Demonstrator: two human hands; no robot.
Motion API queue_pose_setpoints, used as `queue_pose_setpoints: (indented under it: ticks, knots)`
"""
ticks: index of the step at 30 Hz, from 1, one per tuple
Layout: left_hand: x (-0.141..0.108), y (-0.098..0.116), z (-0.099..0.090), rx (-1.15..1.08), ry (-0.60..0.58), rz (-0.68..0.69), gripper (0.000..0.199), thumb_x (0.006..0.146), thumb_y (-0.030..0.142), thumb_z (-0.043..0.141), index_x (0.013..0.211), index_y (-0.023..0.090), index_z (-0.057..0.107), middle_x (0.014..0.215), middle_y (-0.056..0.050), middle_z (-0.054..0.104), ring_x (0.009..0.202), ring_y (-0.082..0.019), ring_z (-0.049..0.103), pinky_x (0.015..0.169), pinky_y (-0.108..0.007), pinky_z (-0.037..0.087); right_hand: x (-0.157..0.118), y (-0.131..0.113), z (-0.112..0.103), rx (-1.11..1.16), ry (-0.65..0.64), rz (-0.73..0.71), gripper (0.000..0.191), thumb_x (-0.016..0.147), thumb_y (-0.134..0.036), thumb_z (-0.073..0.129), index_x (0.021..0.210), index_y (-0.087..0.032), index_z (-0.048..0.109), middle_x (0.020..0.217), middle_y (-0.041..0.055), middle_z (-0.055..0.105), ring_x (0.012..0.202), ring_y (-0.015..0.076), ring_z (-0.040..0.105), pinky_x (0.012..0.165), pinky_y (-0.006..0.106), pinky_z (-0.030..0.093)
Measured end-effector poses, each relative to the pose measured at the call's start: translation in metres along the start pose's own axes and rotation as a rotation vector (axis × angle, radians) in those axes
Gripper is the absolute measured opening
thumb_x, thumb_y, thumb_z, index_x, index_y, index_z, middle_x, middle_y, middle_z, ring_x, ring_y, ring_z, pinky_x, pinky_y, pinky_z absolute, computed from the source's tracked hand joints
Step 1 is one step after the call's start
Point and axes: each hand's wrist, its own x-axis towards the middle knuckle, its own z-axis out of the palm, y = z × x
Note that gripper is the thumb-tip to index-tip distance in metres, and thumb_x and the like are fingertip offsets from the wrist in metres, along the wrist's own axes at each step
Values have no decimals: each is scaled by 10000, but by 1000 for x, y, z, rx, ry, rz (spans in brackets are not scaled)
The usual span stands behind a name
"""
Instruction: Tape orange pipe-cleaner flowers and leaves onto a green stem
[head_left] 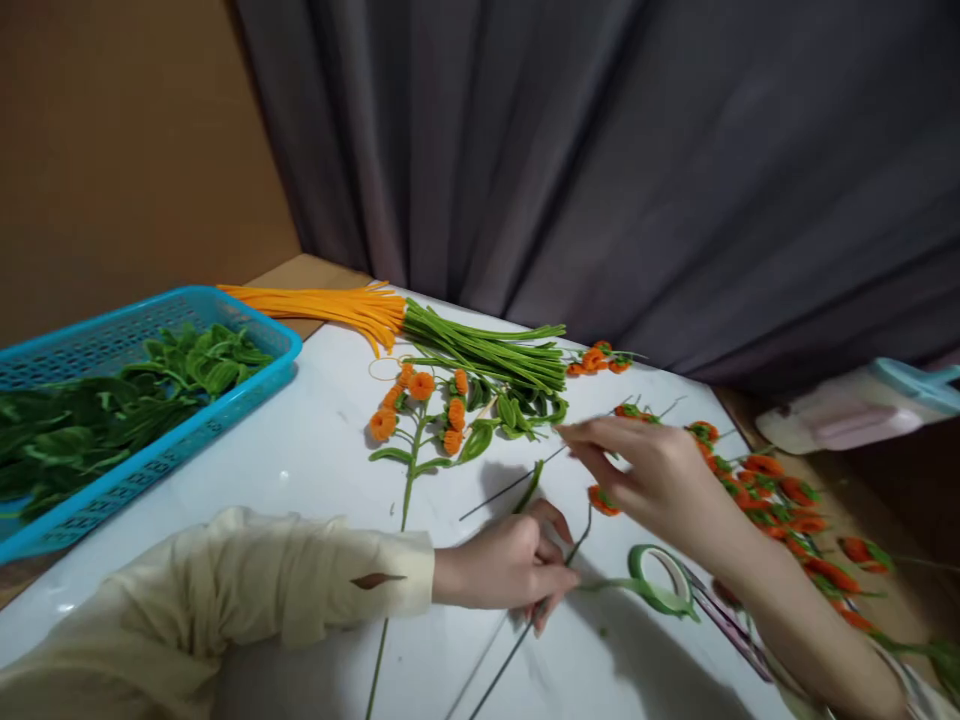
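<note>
My left hand (517, 565) is closed around a dark wire stem (504, 665), which slants below it and bends above it. A green leaf strip (531, 487) rises just behind those fingers. A strip of green floral tape runs from them to a tape roll (660, 580) on the right. My right hand (645, 470) is closed in a pinch on a thin dark flower stem (510, 490); its fingertips partly hide the stem. Beside that hand are an orange flower (604, 500) and another orange flower (636, 411). A finished-looking orange flower spray (412, 455) lies left of centre.
A blue basket (150, 465) of green leaves stands at left. Orange pipe cleaners (337, 308) and green pipe cleaners (487, 345) lie at the back. More orange flowers (806, 520), scissors (731, 630) and a lidded plastic container (840, 410) are at right, before a grey curtain (600, 150).
</note>
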Motion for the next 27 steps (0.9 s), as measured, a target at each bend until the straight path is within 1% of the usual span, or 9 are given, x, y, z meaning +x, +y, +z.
queue_pose_setpoints:
  ticks: [2,5,7,10,12,16,21,24,27]
  knots:
    - [0,-2,-2,28,1,6,215,846,197,540,958,202,356,479,99,540,336,-69,428,370,-176,339,47,4,17,17,-148,-30,260,830,-89,488,809,-201,721,883,62,738,753,203,696,677,287,525]
    - [-1,-3,-5,55,-10,15,218,843,194,543,951,214,355,493,105,548,344,-71,430,386,-180,337,110,13,46,124,-373,-101,177,765,-45,568,753,-149,710,1214,106,646,953,216,668,808,283,495]
    - [-2,-3,-7,56,-19,16,220,837,176,539,944,216,351,492,110,543,345,-72,435,394,-181,348,136,18,63,182,-506,-101,122,742,-64,625,741,-150,711,1081,87,705,1016,224,645,806,261,489]
    - [-2,-1,-6,43,-33,6,232,825,165,540,931,219,341,490,115,529,340,-80,449,378,-184,361,149,22,78,210,-569,-96,115,711,-65,659,682,-168,702,862,21,743,869,187,676,761,231,489]
    - [-1,1,-5,40,-37,1,234,821,157,536,925,220,336,491,115,525,333,-83,451,363,-184,362,146,23,81,230,-567,-70,117,719,-65,648,702,-166,704,791,2,741,763,162,677,714,218,487]
    - [-1,2,-4,46,-33,6,228,824,161,531,926,220,336,490,114,525,337,-82,448,367,-186,368,141,25,84,254,-465,54,190,836,-96,510,896,-116,690,715,28,734,601,133,653,615,214,479]
    - [-3,2,-4,78,-19,13,210,840,189,528,942,217,346,492,112,534,355,-76,448,395,-184,363,152,26,92,236,-366,103,142,777,-82,584,853,-103,703,697,29,733,642,144,655,672,224,473]
    - [-4,1,-6,89,-8,10,200,841,208,529,936,214,354,498,107,539,357,-71,435,401,-184,358,151,23,79,224,-290,104,166,771,-49,573,852,-103,707,707,34,727,671,161,679,659,227,473]
    - [-4,-2,-6,86,-15,16,205,843,224,532,933,218,349,502,104,547,354,-78,437,393,-188,360,127,18,47,285,-138,109,137,801,-72,565,840,-109,691,752,41,718,633,167,702,572,215,475]
